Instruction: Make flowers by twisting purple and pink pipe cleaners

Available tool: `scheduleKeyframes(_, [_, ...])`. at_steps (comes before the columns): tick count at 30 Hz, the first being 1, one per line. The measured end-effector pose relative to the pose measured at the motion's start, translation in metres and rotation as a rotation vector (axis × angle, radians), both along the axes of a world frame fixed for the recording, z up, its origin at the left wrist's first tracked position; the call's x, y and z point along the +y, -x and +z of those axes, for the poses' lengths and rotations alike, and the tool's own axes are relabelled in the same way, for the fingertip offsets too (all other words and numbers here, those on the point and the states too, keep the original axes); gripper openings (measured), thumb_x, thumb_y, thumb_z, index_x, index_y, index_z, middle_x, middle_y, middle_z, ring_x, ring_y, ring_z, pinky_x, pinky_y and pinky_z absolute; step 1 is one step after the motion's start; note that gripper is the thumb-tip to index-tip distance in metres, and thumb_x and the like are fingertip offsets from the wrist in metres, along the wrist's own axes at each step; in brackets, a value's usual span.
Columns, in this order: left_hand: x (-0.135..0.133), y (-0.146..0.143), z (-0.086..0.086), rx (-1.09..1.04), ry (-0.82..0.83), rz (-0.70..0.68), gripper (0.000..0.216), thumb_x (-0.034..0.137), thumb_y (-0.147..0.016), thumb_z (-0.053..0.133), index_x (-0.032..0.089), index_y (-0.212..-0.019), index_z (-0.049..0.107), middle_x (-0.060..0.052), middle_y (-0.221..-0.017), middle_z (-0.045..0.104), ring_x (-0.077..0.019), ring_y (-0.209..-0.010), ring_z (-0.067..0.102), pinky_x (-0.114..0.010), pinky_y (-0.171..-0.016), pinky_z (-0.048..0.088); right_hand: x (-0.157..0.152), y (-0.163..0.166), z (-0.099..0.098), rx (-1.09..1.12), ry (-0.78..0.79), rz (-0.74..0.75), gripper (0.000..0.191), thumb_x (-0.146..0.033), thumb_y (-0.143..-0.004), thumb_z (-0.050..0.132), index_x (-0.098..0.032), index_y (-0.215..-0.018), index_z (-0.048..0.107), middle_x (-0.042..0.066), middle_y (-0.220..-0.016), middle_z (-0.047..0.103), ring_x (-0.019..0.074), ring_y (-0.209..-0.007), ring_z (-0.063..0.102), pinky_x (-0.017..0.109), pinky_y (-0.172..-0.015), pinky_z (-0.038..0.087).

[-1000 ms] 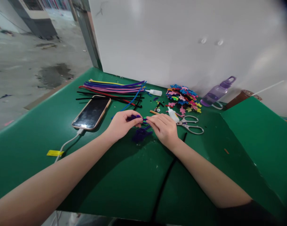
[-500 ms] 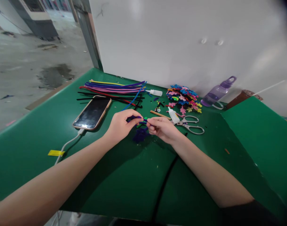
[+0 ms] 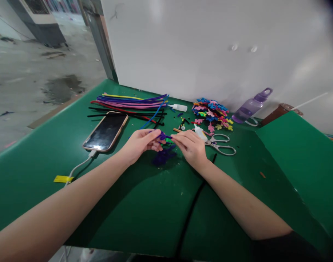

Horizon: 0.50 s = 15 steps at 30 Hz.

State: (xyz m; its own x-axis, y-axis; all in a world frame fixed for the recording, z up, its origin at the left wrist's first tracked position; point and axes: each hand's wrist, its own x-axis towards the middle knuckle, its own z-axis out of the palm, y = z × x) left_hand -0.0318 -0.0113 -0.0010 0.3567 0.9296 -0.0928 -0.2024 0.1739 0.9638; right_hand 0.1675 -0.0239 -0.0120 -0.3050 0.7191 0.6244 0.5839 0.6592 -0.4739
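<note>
Between my two hands is a dark purple pipe cleaner (image 3: 162, 135), bent into small loops at its left part. My left hand (image 3: 142, 143) pinches the looped part between thumb and fingers. With its fingertips, my right hand (image 3: 190, 145) grips the straight end that sticks out to the right. Below them on the table lies another dark purple bent pipe cleaner shape (image 3: 161, 157). Small bright green pieces (image 3: 169, 141) show just behind the fingers. Scissors (image 3: 219, 144) lie right of my right hand, beside a small white glue bottle (image 3: 200, 132).
Pipe cleaners (image 3: 133, 102) in several colours lie at the back left, near a charging phone (image 3: 105, 131). A pile of finished colourful shapes (image 3: 212, 112), a second white bottle (image 3: 179, 107), a purple water bottle (image 3: 252, 106) and a brown cup (image 3: 278, 112) stand or lie further back.
My left hand has turned, so the purple loops show above its fingers. My right hand has rolled over, knuckles up, and holds the straight end. The view has shifted slightly.
</note>
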Motion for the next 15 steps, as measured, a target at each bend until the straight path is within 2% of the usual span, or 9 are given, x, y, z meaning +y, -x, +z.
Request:
scheduleKeyframes(4, [-0.001,0.000,-0.001,0.073,-0.030,-0.032,0.029,0.031,-0.070,0.070,0.013,-0.091,0.064,-0.006,-0.080,0.069,-0.0122,-0.062,0.064,-0.026,-0.064,0.052,0.000,-0.001,-0.005,-0.034,-0.038,0.031,0.019,-0.026,-0.085,0.054,-0.027,-0.100,0.066,0.004,-0.093,0.067,0.0179,-0.089,0.060,0.038,-0.083,0.048])
scheduleKeyframes(7, [0.001,0.000,-0.005,0.123,-0.105,0.012,0.026,0.031,-0.069,0.070,0.013,-0.088,0.065,-0.005,-0.076,0.070,-0.0136,-0.062,0.065,-0.027,-0.065,0.053,0.001,0.000,-0.008,-0.008,-0.027,0.019,0.017,-0.026,-0.085,0.054,-0.025,-0.097,0.066,0.004,-0.091,0.068,0.0182,-0.088,0.061,0.038,-0.083,0.048])
scheduleKeyframes(10, [0.002,-0.002,-0.008,0.167,-0.177,0.087,0.025,0.031,-0.069,0.070,0.013,-0.085,0.065,-0.004,-0.067,0.069,-0.0152,-0.062,0.065,-0.029,-0.066,0.054,0.001,0.004,-0.009,0.031,0.032,-0.002,0.015,-0.029,-0.085,0.053,-0.024,-0.089,0.067,0.004,-0.086,0.068,0.0180,-0.083,0.061,0.037,-0.081,0.049])
scheduleKeyframes(15, [0.002,-0.005,-0.012,0.207,-0.217,0.177,0.024,0.032,-0.068,0.070,0.014,-0.083,0.066,-0.004,-0.065,0.069,-0.0169,-0.062,0.066,-0.030,-0.066,0.054,0.000,0.010,-0.003,0.114,0.240,-0.024,0.023,-0.036,-0.085,0.051,-0.021,-0.076,0.066,0.002,-0.069,0.065,0.0156,-0.065,0.059,0.032,-0.064,0.047])
